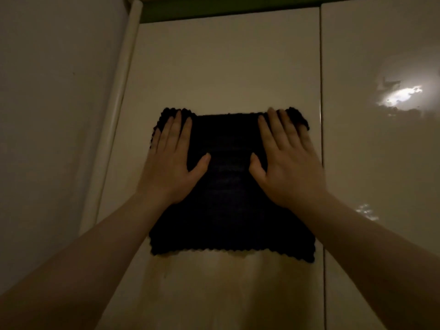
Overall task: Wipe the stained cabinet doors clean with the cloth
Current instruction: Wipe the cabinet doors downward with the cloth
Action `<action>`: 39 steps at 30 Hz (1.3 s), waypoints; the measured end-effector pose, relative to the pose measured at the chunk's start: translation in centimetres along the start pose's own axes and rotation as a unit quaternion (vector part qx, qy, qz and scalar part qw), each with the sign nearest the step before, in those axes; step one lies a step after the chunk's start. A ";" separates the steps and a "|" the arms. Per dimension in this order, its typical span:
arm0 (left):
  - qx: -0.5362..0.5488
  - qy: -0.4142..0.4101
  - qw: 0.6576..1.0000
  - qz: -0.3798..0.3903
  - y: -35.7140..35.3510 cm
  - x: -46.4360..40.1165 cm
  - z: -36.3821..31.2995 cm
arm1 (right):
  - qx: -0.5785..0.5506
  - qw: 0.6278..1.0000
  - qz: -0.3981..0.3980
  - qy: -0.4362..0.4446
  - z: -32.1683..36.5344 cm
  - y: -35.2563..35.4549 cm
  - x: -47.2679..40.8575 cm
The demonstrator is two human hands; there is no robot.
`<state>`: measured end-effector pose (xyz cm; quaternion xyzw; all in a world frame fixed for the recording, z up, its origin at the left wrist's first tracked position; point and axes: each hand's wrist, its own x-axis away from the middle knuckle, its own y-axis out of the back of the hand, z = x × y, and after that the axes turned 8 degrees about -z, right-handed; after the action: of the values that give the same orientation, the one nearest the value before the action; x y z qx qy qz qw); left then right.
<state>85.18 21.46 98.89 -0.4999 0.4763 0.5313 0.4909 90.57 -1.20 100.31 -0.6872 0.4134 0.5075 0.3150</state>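
A dark knitted cloth (pixel 228 198) lies spread flat against a glossy cream cabinet door (pixel 226 67). My left hand (pixel 171 160) presses on the cloth's upper left part with straight fingers pointing up. My right hand (pixel 285 163) presses on the upper right part, fingers straight; the cloth's top right corner folds over its outer fingertips. Below the cloth the door shows a faint brownish streak (pixel 166 270). The light is dim.
A second glossy door (pixel 381 163) adjoins on the right across a narrow vertical gap, with a bright light reflection on it. A rounded vertical post (pixel 119 91) and a plain wall stand to the left. A green strip runs above the doors.
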 end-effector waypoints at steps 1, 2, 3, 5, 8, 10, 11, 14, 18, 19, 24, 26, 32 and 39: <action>0.002 0.007 1.000 0.003 0.1 1.2 0.0 | -0.001 1.000 0.006 0.004 0.4 0.0 0.9; 0.003 0.014 1.000 0.004 0.3 2.3 -0.1 | -0.002 1.000 0.008 0.007 0.8 0.0 1.8; 0.005 0.021 1.000 0.006 0.3 3.3 -0.2 | -0.003 1.000 0.009 0.007 1.1 0.0 2.6; 0.005 0.028 1.000 0.008 0.5 4.9 -0.6 | -0.003 1.000 0.007 0.005 1.4 0.2 3.8; 0.007 0.031 0.999 0.019 0.7 7.0 -0.9 | -0.001 1.000 0.013 0.013 2.0 0.4 5.5; 0.003 0.033 0.999 0.032 1.0 8.0 -0.7 | -0.003 1.000 0.015 0.017 2.4 0.5 6.2; 0.001 0.032 0.999 0.036 1.1 8.2 -0.6 | -0.004 1.000 0.018 0.018 2.5 0.5 6.3; -0.007 0.028 0.999 0.035 1.3 8.2 -0.3 | -0.002 0.999 0.025 0.023 2.6 0.6 6.1; -0.015 -0.003 0.999 0.037 1.8 6.7 0.8 | 0.005 0.999 0.028 0.034 2.7 0.8 5.5; -0.014 -0.018 0.999 0.037 1.9 6.2 1.4 | 0.008 0.999 0.029 0.031 3.1 0.8 5.3; -0.003 -0.059 0.998 0.018 1.9 2.2 4.6 | 0.020 1.000 0.008 0.009 4.7 -0.2 1.7; -0.005 -0.062 0.998 0.008 2.0 0.7 5.9 | 0.020 1.000 -0.002 0.012 5.2 -0.5 -0.7; 0.005 -0.051 0.999 -0.014 2.3 -2.2 10.1 | 0.023 0.999 -0.009 0.033 7.6 -2.0 -6.0; 0.026 -0.009 0.999 -0.015 2.0 -1.4 10.5 | 0.019 0.999 -0.015 0.035 8.3 -2.5 -5.1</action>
<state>82.57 31.78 100.81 -0.4894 0.4784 0.5152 0.5159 88.46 8.32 102.83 -0.7046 0.4236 0.4702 0.3208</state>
